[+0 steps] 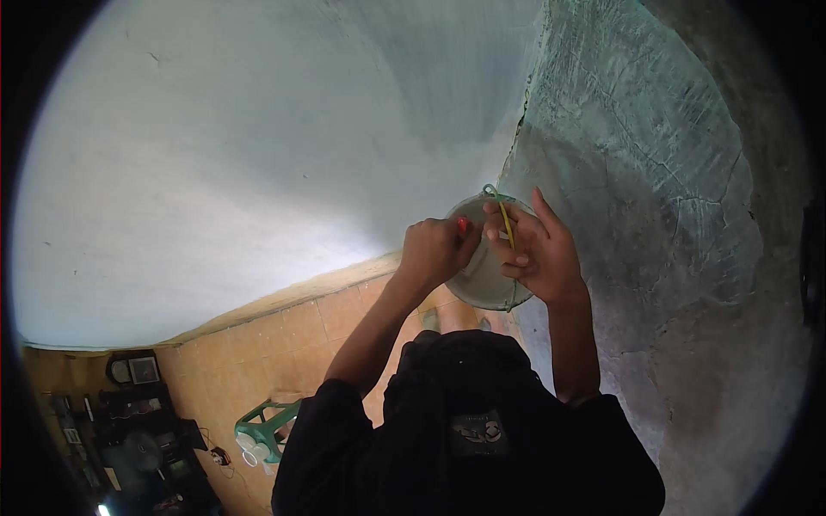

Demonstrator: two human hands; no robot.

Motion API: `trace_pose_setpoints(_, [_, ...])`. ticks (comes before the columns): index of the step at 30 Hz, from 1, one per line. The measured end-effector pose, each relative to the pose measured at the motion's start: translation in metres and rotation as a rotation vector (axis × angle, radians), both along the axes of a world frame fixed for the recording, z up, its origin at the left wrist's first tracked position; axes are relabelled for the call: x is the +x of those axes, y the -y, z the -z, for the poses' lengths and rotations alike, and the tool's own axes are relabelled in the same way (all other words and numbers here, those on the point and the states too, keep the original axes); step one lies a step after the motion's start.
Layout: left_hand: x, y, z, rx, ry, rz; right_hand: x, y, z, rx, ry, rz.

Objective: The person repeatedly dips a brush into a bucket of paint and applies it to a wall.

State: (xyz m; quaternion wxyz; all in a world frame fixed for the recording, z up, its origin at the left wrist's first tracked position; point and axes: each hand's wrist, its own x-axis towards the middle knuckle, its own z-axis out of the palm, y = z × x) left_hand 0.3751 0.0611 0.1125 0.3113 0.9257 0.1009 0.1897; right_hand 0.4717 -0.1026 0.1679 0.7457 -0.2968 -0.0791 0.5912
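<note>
Over the mouth of a bucket (478, 292), the two hands work side by side. The left hand (434, 248) is curled into a fist, from which a small red piece (463, 226) protrudes (the rest of the object, if any, is hidden). The right hand (546, 256) is loosely unfurled, thumb raised and fingers slightly bent; the yellow grip (506, 228) of the bucket's handle lies across its fingers, though whether it bears any weight cannot be told. The handle spans the mouth from the rim's far edge to its near edge. The contents are too indistinct to identify.

The step in hand appears to be managing the bucket by its handle while the red piece is held ready at the left. The next move would seem to call for a firmer closing of the right hand about the grip, with the left fist kept clear of the rim.

Beyond the bucket, a pale wall (258, 155) and a rough grey wall (662, 172) meet along a ragged seam. Below the lower edge of the pale wall extends a tiled floor (284, 335); it carries, toward the lower left, a green stool (272, 425) bearing white round objects (252, 447). Farther out, near the floor's left edge, stands dark furniture (185, 430).
</note>
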Motion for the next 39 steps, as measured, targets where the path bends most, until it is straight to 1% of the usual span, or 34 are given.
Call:
trace_pose_setpoints(7, [-0.004,0.001,0.003,0.003,-0.033,-0.001,-0.003,-0.001,0.000,0.006,-0.021,-0.005])
trace_pose_setpoints(10, [-0.005,0.000,0.002,-0.004,-0.040,-0.005,-0.006,-0.003,-0.002,-0.031,-0.033,0.020])
trace_pose_setpoints(14, [-0.005,-0.002,0.004,0.003,-0.046,-0.019,-0.006,-0.003,0.000,-0.004,-0.021,0.000])
trace_pose_setpoints(18, [-0.010,-0.006,-0.008,-0.048,-0.006,-0.051,-0.006,-0.003,0.001,-0.009,-0.027,0.010])
trace_pose_setpoints(20, [-0.017,-0.010,-0.019,-0.139,-0.020,-0.116,-0.006,-0.003,0.001,-0.010,-0.025,0.020])
trace_pose_setpoints(21, [-0.020,-0.013,-0.023,-0.138,-0.018,-0.115,-0.006,-0.003,0.002,-0.020,-0.013,0.037])
trace_pose_setpoints(23, [-0.030,-0.021,-0.029,-0.472,-0.047,-0.164,-0.005,-0.002,0.001,-0.037,-0.003,0.059])
trace_pose_setpoints(26, [-0.046,-0.028,-0.033,-0.528,0.027,-0.189,-0.002,-0.001,0.002,-0.038,-0.009,0.067])
trace_pose_setpoints(28, [-0.058,-0.033,-0.029,-0.532,0.014,-0.215,-0.002,-0.001,0.003,-0.058,-0.008,0.070])
trace_pose_setpoints(31, [-0.077,-0.041,-0.026,-0.661,-0.115,-0.207,-0.002,-0.003,0.006,-0.071,-0.024,0.056])
trace_pose_setpoints(32, [-0.082,-0.045,-0.026,-0.657,-0.110,-0.210,-0.002,-0.003,0.007,-0.067,-0.020,0.052])
trace_pose_setpoints(34, [-0.091,-0.051,-0.027,-0.672,-0.166,-0.117,-0.002,-0.004,0.008,-0.074,-0.025,0.047])
trace_pose_setpoints(36, [-0.101,-0.057,-0.017,-0.669,-0.159,-0.114,-0.003,-0.005,0.011,-0.085,-0.024,0.045])
trace_pose_setpoints(39, [-0.112,-0.061,-0.008,-0.569,-0.314,-0.067,-0.004,-0.009,0.016,-0.106,-0.021,0.036])
